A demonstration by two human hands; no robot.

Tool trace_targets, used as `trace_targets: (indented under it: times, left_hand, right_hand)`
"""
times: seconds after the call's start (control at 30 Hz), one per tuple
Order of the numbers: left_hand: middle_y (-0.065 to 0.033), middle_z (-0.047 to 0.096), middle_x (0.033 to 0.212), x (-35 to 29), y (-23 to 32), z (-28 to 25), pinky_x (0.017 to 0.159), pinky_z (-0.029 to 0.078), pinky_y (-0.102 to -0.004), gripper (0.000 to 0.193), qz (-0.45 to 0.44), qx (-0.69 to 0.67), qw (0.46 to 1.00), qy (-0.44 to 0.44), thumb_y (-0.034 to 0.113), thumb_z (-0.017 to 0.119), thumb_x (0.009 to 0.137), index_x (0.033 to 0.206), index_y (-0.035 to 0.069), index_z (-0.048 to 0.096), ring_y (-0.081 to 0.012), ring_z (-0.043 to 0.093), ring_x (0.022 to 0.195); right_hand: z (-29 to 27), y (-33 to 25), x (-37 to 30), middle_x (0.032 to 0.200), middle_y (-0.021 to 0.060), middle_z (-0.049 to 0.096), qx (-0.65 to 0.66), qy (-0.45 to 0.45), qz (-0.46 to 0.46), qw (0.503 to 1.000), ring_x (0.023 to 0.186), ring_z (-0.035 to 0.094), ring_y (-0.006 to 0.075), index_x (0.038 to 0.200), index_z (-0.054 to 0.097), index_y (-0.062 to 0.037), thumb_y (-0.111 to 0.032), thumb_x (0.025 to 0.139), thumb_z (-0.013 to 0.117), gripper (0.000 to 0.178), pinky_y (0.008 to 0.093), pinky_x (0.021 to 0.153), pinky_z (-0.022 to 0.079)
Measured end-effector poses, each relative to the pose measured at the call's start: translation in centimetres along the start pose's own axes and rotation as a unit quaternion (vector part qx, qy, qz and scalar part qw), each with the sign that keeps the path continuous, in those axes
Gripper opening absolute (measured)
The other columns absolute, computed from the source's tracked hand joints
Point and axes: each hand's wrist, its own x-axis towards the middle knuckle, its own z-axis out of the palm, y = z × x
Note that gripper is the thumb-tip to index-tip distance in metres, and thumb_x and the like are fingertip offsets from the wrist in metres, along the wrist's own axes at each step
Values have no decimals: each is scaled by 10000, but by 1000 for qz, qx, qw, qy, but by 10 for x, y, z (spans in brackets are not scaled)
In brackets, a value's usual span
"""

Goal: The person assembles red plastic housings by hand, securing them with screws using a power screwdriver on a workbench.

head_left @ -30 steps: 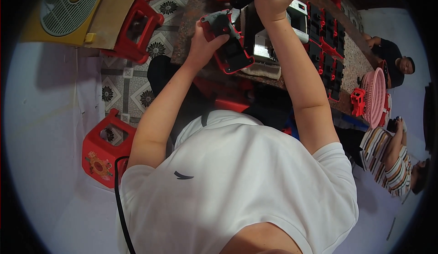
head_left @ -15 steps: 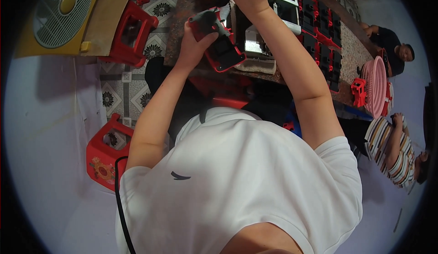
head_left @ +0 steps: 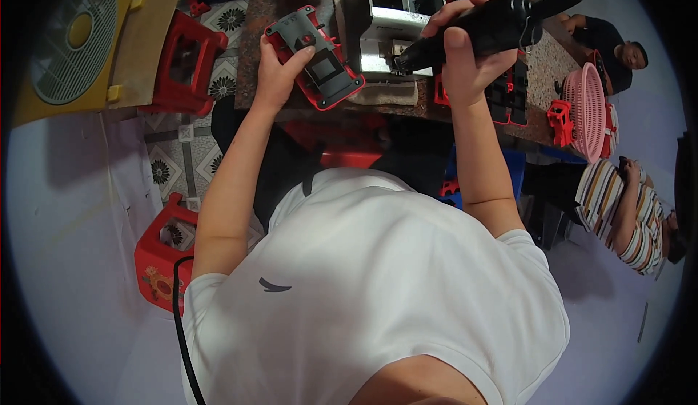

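Note:
My left hand (head_left: 276, 76) grips a red and dark grey plastic housing (head_left: 333, 78) by its left side, thumb on top, near the table's front edge. My right hand (head_left: 471, 67) is wrapped around a black corded electric screwdriver (head_left: 491, 28). The tool lies nearly level, its tip pointing left at the metal front of a white and silver box-shaped machine (head_left: 389, 25). Whether the tip touches the metal I cannot tell. A beige cloth pad (head_left: 389, 94) lies under the machine's near side.
Several red and black housings (head_left: 509, 89) stand in rows right of the machine. A pink basket (head_left: 592, 110) and a red part (head_left: 560, 123) sit farther right. Two people are at the right. Red stools (head_left: 187, 63) and a yellow fan (head_left: 78, 30) are on the left.
My right hand has come down and right from the top edge, bringing the screwdriver into sight at the machine. The housing in my left hand has shifted slightly left and up.

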Motion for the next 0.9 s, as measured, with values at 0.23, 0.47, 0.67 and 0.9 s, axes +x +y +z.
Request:
trace_targets:
  times: [0.23,0.47,0.67,0.9]
  left_hand:
    - [-113,570,1144,0,1,0,924,466,-323,601,-7,-10,1000,3,173,749,783,1235,4,390,-183,571,1050]
    - [-112,575,1143,-2,4,1,921,469,-321,618,-14,-36,999,-1,167,753,783,1249,5,380,-181,575,1045]
    - [-108,576,1143,-3,1,1,914,472,-316,602,6,-2,1000,6,160,748,791,1247,14,384,-175,577,1041]
    - [-98,575,1129,-4,4,2,906,477,-316,566,-10,-28,1000,4,165,743,793,1222,26,400,-170,579,1030]
  right_hand:
    - [-11,17,10,774,119,629,-37,-9,119,992,618,622,176,1077,490,21,-111,888,643,277,295,588,513]
    - [20,-10,46,700,61,589,-18,-1,79,997,570,582,143,1003,529,-25,-243,890,687,292,299,517,472]
    - [0,-3,1,750,92,647,30,11,31,999,634,630,139,1084,502,24,-61,799,757,392,255,577,519]
    - [-3,-1,-22,811,120,631,-11,38,-13,999,655,622,156,1155,445,40,-13,824,699,421,278,610,531]
